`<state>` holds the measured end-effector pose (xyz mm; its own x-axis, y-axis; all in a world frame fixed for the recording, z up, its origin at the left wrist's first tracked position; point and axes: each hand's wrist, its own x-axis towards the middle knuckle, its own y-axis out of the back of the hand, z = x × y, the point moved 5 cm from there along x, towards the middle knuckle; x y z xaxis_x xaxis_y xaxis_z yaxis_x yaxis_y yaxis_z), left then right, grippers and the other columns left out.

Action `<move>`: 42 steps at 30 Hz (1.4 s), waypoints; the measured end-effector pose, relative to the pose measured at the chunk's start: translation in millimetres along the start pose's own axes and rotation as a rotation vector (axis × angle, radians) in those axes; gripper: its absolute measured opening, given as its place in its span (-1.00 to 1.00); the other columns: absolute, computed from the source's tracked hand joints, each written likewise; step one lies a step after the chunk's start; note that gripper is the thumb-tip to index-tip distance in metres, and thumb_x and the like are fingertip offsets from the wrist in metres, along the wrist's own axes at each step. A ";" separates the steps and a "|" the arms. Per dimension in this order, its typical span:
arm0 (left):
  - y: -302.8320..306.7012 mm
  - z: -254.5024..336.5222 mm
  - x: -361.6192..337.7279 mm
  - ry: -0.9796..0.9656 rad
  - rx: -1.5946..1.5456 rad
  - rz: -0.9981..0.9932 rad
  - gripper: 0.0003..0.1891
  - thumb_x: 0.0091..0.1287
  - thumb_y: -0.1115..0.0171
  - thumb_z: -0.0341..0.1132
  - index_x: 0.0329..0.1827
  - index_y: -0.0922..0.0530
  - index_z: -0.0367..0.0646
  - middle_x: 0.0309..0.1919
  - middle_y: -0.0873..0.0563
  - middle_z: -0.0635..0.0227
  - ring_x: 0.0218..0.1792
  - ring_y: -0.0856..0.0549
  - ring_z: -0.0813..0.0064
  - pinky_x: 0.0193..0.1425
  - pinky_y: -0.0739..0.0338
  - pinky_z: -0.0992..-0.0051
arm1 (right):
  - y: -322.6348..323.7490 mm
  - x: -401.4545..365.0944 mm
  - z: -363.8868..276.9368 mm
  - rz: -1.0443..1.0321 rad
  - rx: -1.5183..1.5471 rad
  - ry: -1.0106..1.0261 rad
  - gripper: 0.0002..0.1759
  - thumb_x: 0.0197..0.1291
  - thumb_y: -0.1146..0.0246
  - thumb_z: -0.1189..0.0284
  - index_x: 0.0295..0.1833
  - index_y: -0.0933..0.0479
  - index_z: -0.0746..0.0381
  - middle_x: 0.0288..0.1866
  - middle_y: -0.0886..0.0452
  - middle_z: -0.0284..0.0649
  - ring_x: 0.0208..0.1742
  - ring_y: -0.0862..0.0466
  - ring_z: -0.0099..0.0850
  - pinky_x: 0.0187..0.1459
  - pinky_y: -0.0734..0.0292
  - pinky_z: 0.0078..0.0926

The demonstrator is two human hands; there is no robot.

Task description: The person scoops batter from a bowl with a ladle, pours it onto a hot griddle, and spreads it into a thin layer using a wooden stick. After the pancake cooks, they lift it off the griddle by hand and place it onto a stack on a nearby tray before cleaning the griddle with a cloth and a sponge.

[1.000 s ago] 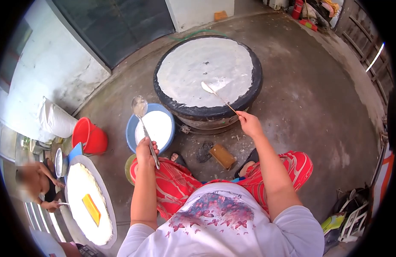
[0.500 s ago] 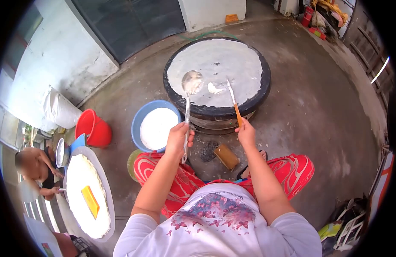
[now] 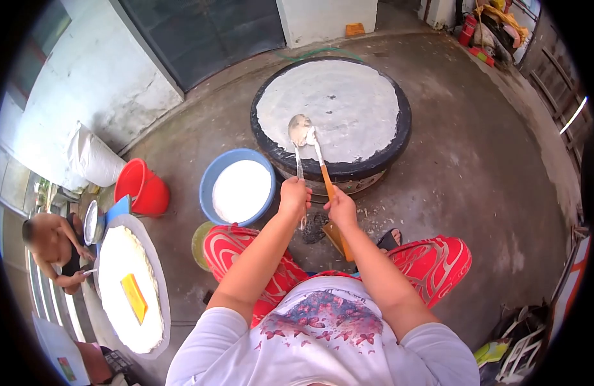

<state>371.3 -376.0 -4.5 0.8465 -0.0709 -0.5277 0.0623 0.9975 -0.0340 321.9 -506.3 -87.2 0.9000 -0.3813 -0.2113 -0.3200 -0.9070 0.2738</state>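
A thin pale sheet of batter (image 3: pixel 348 96) covers the round black griddle (image 3: pixel 400 138) in front of me. My left hand (image 3: pixel 294 197) is closed round the handle of a metal ladle (image 3: pixel 298 128), whose bowl is over the griddle's near left part. My right hand (image 3: pixel 340 207) grips the orange handle of a spatula (image 3: pixel 325 177). The spatula's tip, with white batter on it, meets the ladle's bowl. Left of the griddle, a blue basin (image 3: pixel 209 209) holds white batter (image 3: pixel 239 191).
A red bucket (image 3: pixel 146 190) and a white sack (image 3: pixel 94 157) stand at the left. A round board with a white stack (image 3: pixel 126 276) and yellow item (image 3: pixel 135 298) lies nearby. Another person (image 3: pixel 56 248) sits at far left. A brown block (image 3: pixel 335 237) lies below my right hand.
Both hands have moved closer together. The ladle and spatula, apart before, now meet at the near left of the griddle. The small white lump on the sheet is gone from its earlier spot.
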 end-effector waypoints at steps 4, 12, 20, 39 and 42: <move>8.6 10.6 -2.0 0.230 -0.530 -0.151 -0.83 0.32 0.14 -0.37 -0.24 -0.36 -0.33 -0.54 -0.44 0.30 -0.67 -0.38 0.53 -0.70 -0.31 0.58 | 24.0 -3.2 -25.5 0.066 -0.036 0.143 -0.63 0.29 0.06 0.44 0.20 -0.38 0.09 -0.62 -0.49 -0.35 -0.69 -0.41 -0.65 -0.65 -0.34 -0.66; 21.4 78.4 -53.4 0.459 -1.457 -0.978 -0.60 0.38 0.22 -0.37 0.19 -0.18 -0.48 -0.51 -0.39 0.36 -0.63 -0.36 0.62 -0.66 -0.33 0.63 | 80.9 20.5 -20.7 0.461 -0.224 0.085 -0.62 0.27 0.07 0.28 0.12 -0.43 0.15 0.01 -0.52 -0.04 0.02 -0.53 -0.15 0.03 -0.40 -0.37; 111.4 96.9 -70.2 0.218 -1.322 -0.828 -0.60 0.37 0.17 -0.35 0.19 -0.21 -0.44 -0.48 -0.39 0.34 -0.62 -0.33 0.65 -0.66 -0.25 0.66 | -41.9 -27.1 -46.0 -0.523 -0.300 0.404 -0.63 0.29 0.05 0.31 0.17 -0.37 0.16 -0.42 -0.60 -0.19 -0.45 -0.61 -0.40 -0.36 -0.52 -0.46; 270.0 -75.6 -2.5 0.437 -1.323 0.013 -0.72 0.34 0.19 -0.41 -0.07 -0.29 -0.54 -0.61 -0.38 0.35 -0.72 -0.35 0.63 -0.71 -0.29 0.70 | 13.9 -14.9 -28.9 -0.284 -0.134 0.083 -0.62 0.27 0.03 0.37 0.20 -0.36 0.11 -0.51 -0.57 -0.21 -0.50 -0.55 -0.51 -0.36 -0.44 -0.55; 276.7 -91.1 10.1 0.467 -1.311 0.016 -0.73 0.34 0.19 -0.42 -0.09 -0.28 -0.53 -0.62 -0.38 0.34 -0.73 -0.34 0.62 -0.72 -0.29 0.70 | 40.6 -4.9 -24.0 -0.010 -0.282 0.205 -0.61 0.30 0.04 0.38 0.24 -0.34 0.00 -0.39 -0.58 -0.30 -0.47 -0.51 -0.55 -0.38 -0.45 -0.58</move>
<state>348.9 -100.3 -96.6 0.5731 -0.3108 -0.7583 -0.7013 0.2927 -0.6500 311.6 -537.0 -52.6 0.9524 -0.3034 -0.0304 -0.2426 -0.8143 0.5273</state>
